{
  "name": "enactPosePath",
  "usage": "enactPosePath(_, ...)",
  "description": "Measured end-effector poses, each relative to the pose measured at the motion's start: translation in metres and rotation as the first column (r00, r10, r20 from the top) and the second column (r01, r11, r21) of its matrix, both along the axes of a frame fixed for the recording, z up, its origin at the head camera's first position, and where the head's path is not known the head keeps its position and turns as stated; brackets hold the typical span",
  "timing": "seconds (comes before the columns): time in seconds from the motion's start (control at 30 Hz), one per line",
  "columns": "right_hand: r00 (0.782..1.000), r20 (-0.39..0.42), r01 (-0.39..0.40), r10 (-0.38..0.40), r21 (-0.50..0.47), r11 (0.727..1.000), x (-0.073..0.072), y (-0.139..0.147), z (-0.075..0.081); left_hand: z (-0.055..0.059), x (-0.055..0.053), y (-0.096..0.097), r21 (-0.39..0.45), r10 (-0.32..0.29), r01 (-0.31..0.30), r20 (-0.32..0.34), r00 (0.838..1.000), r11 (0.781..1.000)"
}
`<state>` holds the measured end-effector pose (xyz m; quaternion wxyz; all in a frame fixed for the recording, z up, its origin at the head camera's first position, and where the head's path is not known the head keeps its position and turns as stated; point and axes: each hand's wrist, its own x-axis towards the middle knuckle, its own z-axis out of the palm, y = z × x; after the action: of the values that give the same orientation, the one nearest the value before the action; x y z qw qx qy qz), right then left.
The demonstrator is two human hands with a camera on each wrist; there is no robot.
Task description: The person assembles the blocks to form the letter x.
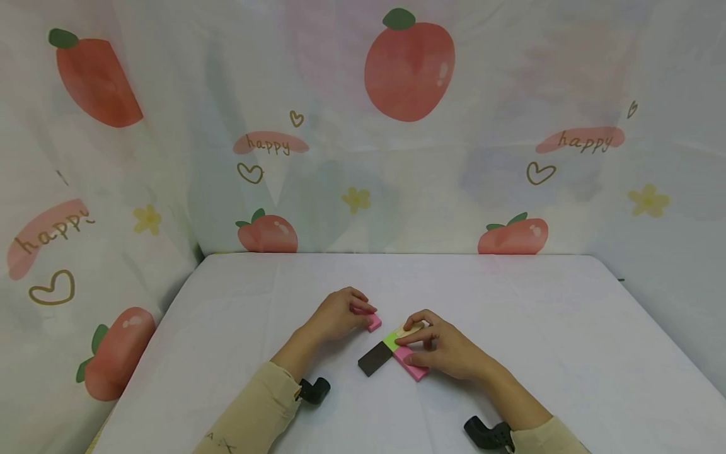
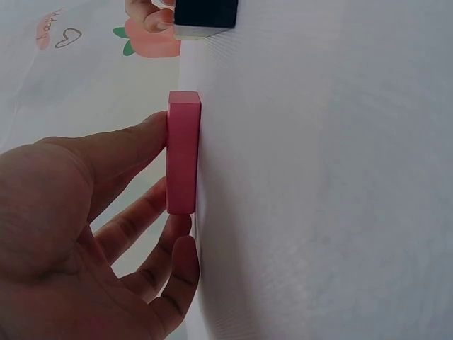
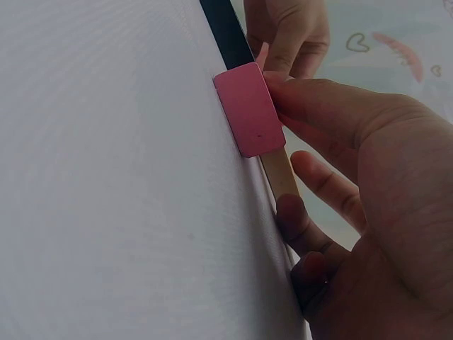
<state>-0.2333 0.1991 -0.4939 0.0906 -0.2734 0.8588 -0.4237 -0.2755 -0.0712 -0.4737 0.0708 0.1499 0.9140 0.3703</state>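
Note:
My left hand (image 1: pixel 363 313) rests on the white table (image 1: pixel 510 302), its fingertips pinching a small pink block (image 1: pixel 374 323). In the left wrist view the pink block (image 2: pixel 183 152) lies flat on the cloth, with my left hand (image 2: pixel 161 177) against its face and near end. My right hand (image 1: pixel 406 350) curls over a cluster of blocks: a longer pink block (image 1: pixel 414 368) under the thumb, a green block (image 1: pixel 390 340), a cream block (image 1: pixel 411 328) and a black block (image 1: pixel 374 359). The right wrist view has my right hand (image 3: pixel 283 149) on the longer pink block (image 3: pixel 249 108) and the cream block (image 3: pixel 280 174).
A fruit-print curtain (image 1: pixel 363 126) hangs behind the table and along its left side. Black wrist camera mounts (image 1: pixel 314 390) sit on both forearms. Bare white cloth (image 1: pixel 567 353) spreads out on every side of the blocks.

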Motion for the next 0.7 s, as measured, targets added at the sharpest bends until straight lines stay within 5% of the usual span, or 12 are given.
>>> enactPosePath(0.7, 1.000, 0.003, -0.003, 0.003, -0.009, 1.000, -0.0003, 0.0005, -0.0010, 0.0004, 0.0027, 0.0028, 0.010, 0.001, -0.001, 0.018, 1.000, 1.000)
